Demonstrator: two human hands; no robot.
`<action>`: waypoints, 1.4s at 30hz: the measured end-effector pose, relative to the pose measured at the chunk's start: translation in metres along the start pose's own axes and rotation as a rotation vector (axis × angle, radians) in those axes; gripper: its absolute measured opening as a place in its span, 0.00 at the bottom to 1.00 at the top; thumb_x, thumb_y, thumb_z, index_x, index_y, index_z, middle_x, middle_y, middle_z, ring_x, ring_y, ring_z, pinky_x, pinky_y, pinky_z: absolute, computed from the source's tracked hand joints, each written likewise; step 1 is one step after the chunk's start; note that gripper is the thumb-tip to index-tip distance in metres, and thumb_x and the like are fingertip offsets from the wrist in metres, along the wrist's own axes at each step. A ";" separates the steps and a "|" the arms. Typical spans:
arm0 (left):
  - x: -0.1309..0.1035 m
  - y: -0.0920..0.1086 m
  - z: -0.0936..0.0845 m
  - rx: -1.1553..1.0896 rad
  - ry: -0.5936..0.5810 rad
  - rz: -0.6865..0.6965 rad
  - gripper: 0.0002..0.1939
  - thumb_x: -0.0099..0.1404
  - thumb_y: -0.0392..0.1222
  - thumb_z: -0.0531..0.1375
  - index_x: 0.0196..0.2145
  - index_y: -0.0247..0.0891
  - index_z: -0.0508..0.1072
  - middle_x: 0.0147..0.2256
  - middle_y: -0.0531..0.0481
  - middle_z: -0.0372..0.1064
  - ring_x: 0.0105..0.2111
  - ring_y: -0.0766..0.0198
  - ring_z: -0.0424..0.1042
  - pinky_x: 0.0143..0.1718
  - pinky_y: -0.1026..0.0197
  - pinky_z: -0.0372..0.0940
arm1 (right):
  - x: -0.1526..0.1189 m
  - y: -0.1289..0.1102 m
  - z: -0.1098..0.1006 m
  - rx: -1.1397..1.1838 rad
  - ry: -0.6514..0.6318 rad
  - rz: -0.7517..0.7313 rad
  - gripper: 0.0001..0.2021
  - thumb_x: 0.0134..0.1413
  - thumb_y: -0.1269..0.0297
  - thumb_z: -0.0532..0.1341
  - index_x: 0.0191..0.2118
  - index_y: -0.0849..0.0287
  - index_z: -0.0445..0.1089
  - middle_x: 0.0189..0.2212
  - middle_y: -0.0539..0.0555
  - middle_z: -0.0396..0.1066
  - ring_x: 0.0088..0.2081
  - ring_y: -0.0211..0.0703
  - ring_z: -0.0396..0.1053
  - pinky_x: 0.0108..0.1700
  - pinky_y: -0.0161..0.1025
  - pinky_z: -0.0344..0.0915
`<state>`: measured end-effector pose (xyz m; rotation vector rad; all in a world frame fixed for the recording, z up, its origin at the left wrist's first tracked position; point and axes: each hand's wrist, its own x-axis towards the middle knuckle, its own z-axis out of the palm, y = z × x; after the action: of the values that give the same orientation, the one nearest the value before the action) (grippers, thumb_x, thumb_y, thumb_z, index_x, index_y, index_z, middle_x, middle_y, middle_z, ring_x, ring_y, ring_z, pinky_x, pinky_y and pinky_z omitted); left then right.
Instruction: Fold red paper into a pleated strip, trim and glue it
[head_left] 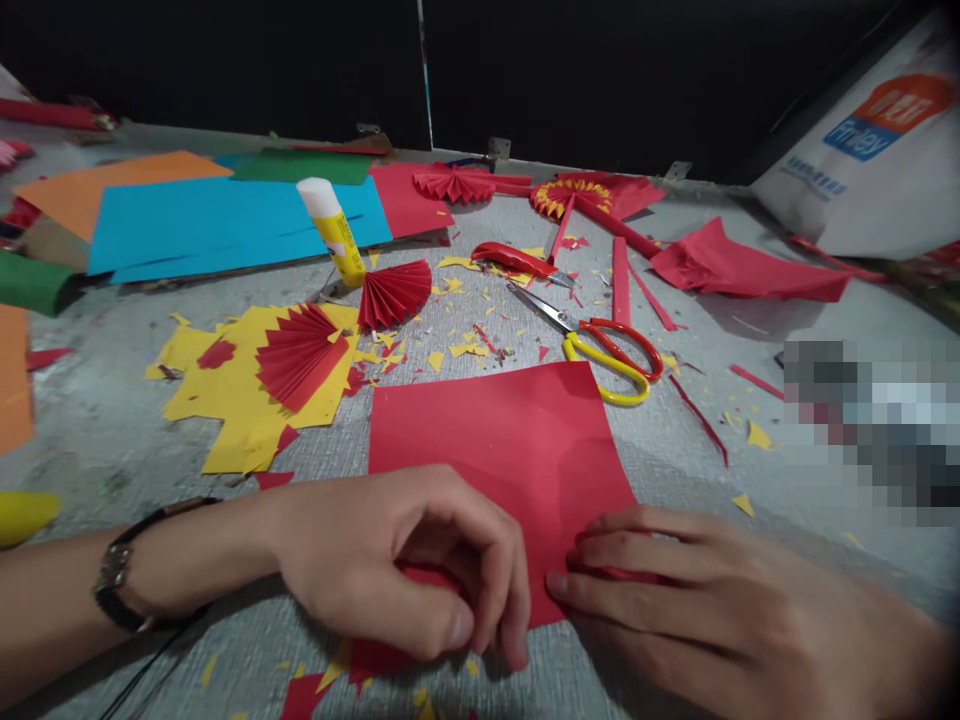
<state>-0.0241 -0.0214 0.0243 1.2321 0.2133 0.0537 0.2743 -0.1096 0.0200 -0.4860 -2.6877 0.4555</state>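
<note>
A red paper square (502, 440) lies flat on the grey table (787, 300) in front of me. My left hand (405, 560), with a watch on its wrist, curls over the sheet's near edge and pinches a fold of it. My right hand (675, 590) rests flat beside it, fingertips pressing the same near edge. The near edge itself is hidden under both hands.
Scissors with red and yellow handles (600, 345) lie just beyond the sheet. A glue stick (334, 230) stands at the back left near blue paper (210, 225). Red pleated fans (300, 350) lie on yellow offcuts. Paper scraps are scattered about. A white bag (870, 160) sits far right.
</note>
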 end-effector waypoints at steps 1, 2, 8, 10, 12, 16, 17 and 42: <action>0.000 0.000 0.000 -0.005 -0.001 -0.003 0.08 0.65 0.42 0.65 0.31 0.37 0.72 0.42 0.30 0.80 0.42 0.48 0.80 0.45 0.51 0.74 | 0.000 -0.001 0.001 0.008 0.015 -0.001 0.22 0.84 0.65 0.49 0.58 0.68 0.80 0.60 0.59 0.82 0.60 0.51 0.80 0.69 0.45 0.69; -0.001 -0.001 -0.001 -0.007 -0.002 -0.002 0.08 0.65 0.43 0.65 0.32 0.37 0.72 0.43 0.31 0.80 0.42 0.48 0.80 0.45 0.51 0.73 | 0.000 -0.001 0.002 0.013 0.034 0.002 0.22 0.84 0.65 0.49 0.57 0.67 0.81 0.59 0.59 0.82 0.59 0.51 0.80 0.69 0.44 0.69; -0.003 -0.001 0.000 -0.013 0.000 -0.028 0.08 0.68 0.43 0.63 0.32 0.38 0.71 0.43 0.34 0.80 0.44 0.50 0.80 0.47 0.53 0.73 | 0.003 -0.003 0.003 0.034 0.077 0.028 0.21 0.83 0.66 0.51 0.56 0.68 0.81 0.56 0.59 0.84 0.56 0.50 0.81 0.67 0.44 0.71; -0.004 0.000 0.001 -0.017 -0.006 -0.033 0.09 0.69 0.42 0.63 0.32 0.38 0.71 0.43 0.34 0.80 0.44 0.50 0.80 0.48 0.53 0.73 | 0.004 -0.003 0.003 0.047 0.096 0.024 0.21 0.84 0.66 0.50 0.55 0.68 0.82 0.55 0.58 0.84 0.55 0.50 0.81 0.67 0.44 0.70; -0.003 0.001 0.000 -0.029 -0.014 -0.042 0.09 0.70 0.42 0.63 0.32 0.38 0.71 0.42 0.34 0.80 0.44 0.50 0.80 0.48 0.53 0.73 | 0.006 -0.002 0.004 0.052 0.103 0.017 0.22 0.84 0.68 0.49 0.55 0.70 0.82 0.55 0.58 0.84 0.54 0.51 0.82 0.67 0.44 0.71; -0.003 0.001 -0.001 -0.039 -0.020 -0.055 0.08 0.71 0.41 0.63 0.33 0.38 0.71 0.41 0.35 0.80 0.44 0.51 0.81 0.48 0.55 0.73 | 0.009 -0.001 0.004 0.073 0.103 0.011 0.25 0.82 0.68 0.46 0.55 0.72 0.81 0.53 0.60 0.85 0.53 0.52 0.82 0.65 0.45 0.73; -0.003 0.001 -0.001 -0.037 -0.018 -0.055 0.08 0.71 0.41 0.63 0.33 0.37 0.72 0.41 0.35 0.80 0.44 0.51 0.81 0.47 0.55 0.73 | 0.009 -0.001 0.004 0.072 0.105 0.012 0.25 0.82 0.68 0.46 0.55 0.72 0.81 0.53 0.60 0.85 0.53 0.52 0.82 0.64 0.45 0.73; -0.004 -0.003 0.014 0.383 0.109 -0.009 0.13 0.58 0.24 0.60 0.35 0.37 0.80 0.37 0.47 0.83 0.37 0.60 0.81 0.41 0.64 0.74 | -0.014 -0.007 0.015 -0.017 0.059 -0.004 0.21 0.83 0.68 0.51 0.42 0.59 0.81 0.39 0.58 0.84 0.40 0.44 0.81 0.50 0.41 0.77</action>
<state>-0.0255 -0.0362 0.0263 1.6113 0.3350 0.0746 0.2789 -0.1247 0.0050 -0.4912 -2.6380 0.4106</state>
